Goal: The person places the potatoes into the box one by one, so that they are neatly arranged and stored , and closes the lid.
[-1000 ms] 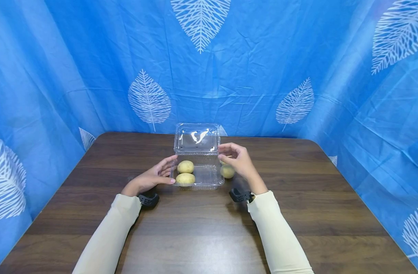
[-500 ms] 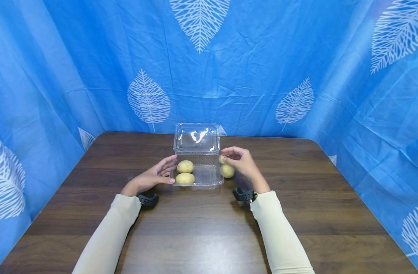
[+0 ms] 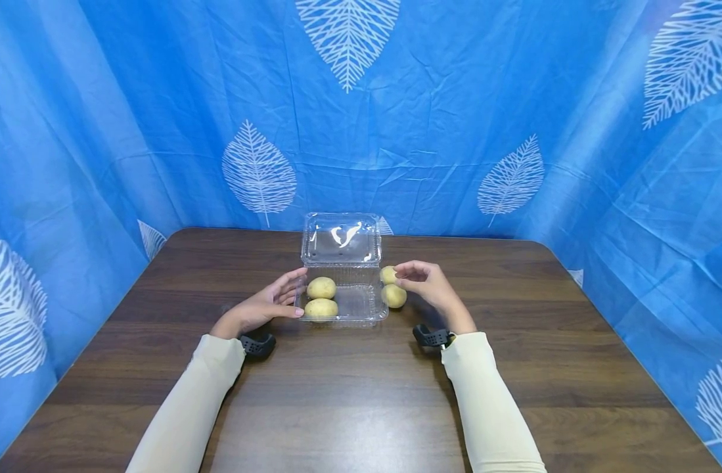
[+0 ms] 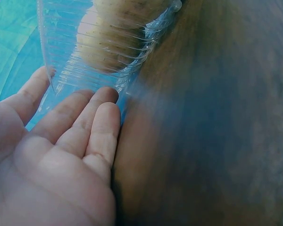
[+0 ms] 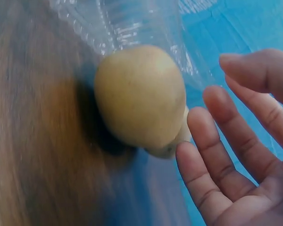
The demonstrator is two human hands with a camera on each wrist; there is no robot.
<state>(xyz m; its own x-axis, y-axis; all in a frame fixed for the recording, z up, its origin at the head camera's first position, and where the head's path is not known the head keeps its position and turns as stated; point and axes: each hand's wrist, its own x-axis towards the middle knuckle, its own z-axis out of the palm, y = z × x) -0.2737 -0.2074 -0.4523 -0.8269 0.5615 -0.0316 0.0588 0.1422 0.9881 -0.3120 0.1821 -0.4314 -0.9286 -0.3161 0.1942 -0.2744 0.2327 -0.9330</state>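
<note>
A clear plastic clamshell box (image 3: pixel 358 301) stands on the table with its lid (image 3: pixel 341 239) raised at the back. Inside its left half lie two potatoes, one at the front (image 3: pixel 321 307) and one behind it (image 3: pixel 322 288). My left hand (image 3: pixel 263 307) is at the box's left side; its fingers extend to the ribbed wall in the left wrist view. Just right of the box are two more potatoes, a front one (image 3: pixel 394 296) and a back one (image 3: pixel 387 274). Loosely bent fingers of my right hand (image 3: pixel 428 286) are beside these, with space between them and the big potato (image 5: pixel 139 96) in the right wrist view.
The dark wooden table (image 3: pixel 349 407) reaches toward me and to both sides. A blue curtain (image 3: pixel 384 131) with white leaf prints hangs behind and around it. Black wrist bands, left (image 3: pixel 257 345) and right (image 3: pixel 431 337), sit below the hands.
My right hand has moved right, away from the box's right edge, so the back loose potato shows more. The left hand, the box and its potatoes have stayed in place.
</note>
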